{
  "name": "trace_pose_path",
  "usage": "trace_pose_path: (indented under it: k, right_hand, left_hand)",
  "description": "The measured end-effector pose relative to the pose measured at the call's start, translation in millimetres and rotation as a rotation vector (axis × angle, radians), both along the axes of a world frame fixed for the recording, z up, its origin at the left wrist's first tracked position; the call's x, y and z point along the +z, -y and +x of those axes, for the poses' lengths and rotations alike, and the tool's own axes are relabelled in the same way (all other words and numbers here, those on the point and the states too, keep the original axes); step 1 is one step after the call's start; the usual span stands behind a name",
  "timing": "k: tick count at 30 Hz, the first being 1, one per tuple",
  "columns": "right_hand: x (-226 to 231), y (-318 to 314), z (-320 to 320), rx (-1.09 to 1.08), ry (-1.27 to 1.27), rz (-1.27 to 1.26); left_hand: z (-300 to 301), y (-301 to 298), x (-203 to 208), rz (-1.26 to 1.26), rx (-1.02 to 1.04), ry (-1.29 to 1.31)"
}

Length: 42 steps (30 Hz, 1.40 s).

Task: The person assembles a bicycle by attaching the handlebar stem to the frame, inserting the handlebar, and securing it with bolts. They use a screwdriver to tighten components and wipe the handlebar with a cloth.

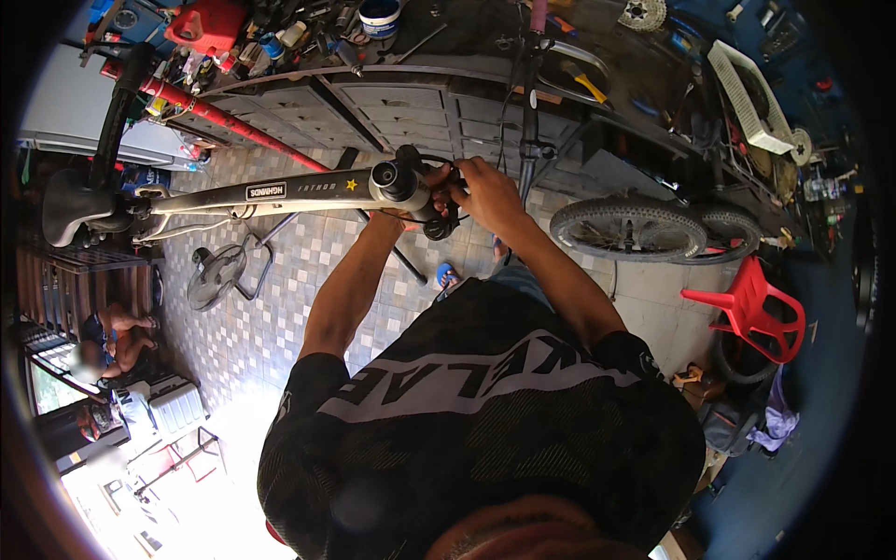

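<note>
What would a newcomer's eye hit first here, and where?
Likely the black-and-pale bicycle frame, stretching across the upper left, with the right hand and the partly hidden left hand at its front end near the upper centre. Next, the bright red plastic chair at the right, and the knobbly-tyred wheel above and left of it.

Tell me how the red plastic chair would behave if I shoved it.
The red plastic chair is probably light for its size, given its thin-looking shell and cut-out backrest. It likely stays fairly stiff, since it looks moulded in one piece. On the smooth-looking floor tiles, it might slide easily.
</note>
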State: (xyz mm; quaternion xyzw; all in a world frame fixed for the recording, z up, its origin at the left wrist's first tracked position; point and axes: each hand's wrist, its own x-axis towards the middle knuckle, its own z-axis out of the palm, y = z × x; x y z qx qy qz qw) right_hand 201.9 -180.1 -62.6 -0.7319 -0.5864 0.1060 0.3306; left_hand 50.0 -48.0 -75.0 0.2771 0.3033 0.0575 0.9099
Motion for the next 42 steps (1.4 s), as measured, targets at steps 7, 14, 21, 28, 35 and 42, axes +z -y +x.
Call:
trace_pose_path:
  k: [7, 14, 21, 28, 35, 42]
  right_hand:
    - [-8.9, 15.6, 16.4, 0.007, -0.358, 0.211]
    - [-1.0, 25.7, 7.9, 0.071, -0.234, 0.169]
    - [-9.4, 19.0, -0.6, 0.035, -0.223, 0.241]
    - [5.3, 13.4, 9.2, 0.065, -0.288, 0.263]
    - [182.5, 6.0, 26.3, 0.462, -0.425, 0.322]
    - [188.5, -7.1, 16.1, 0.679, -0.542, 0.247]
  left_hand:
    - [2.1, -8.4, -6.8, -0.11, -0.183, 0.105]
    - [3.1, -23.8, -25.2, 0.037, -0.28, 0.097]
    - [3.8, -15.0, -14.5, -0.15, -0.28, 0.19]
    - [-2.7, -17.1, -20.6, 0.03, -0.254, 0.158]
    - [8.3, -13.3, -18.5, -0.032, -0.208, 0.157]
    - [5.1, -5.0, 13.2, -0.186, -0.157, 0.149]
